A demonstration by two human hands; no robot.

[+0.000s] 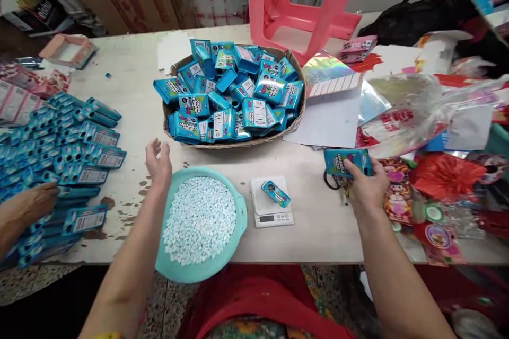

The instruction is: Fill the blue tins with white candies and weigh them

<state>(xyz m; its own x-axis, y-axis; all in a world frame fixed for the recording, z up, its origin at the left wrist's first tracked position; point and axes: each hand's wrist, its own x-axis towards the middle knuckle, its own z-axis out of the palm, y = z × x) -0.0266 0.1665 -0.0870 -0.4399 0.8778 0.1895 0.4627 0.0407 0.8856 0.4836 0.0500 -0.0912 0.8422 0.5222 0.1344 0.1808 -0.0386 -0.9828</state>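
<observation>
My right hand (368,184) grips a blue candy box (337,162) lying flat over the right side of the table. My left hand (158,161) is raised between the turquoise basin (241,217) and the rows of boxes, fingers loosely bent and apart, holding nothing. Small pale blue candies (201,221) fill much of the basin. On the white kitchen scale (264,209) rests another small blue box (275,194) with a dark opening in its top. Behind, a cut-down cardboard box (234,144) is heaped with blue candy boxes (226,95).
At left, a co-worker's hand (40,201) touches rows of blue boxes (85,156). A pink plastic stool (258,5) stands at the back. Plastic bags (417,111), papers (330,122) and wrappers crowd the right. Black scissors handles (331,181) lie near my right hand.
</observation>
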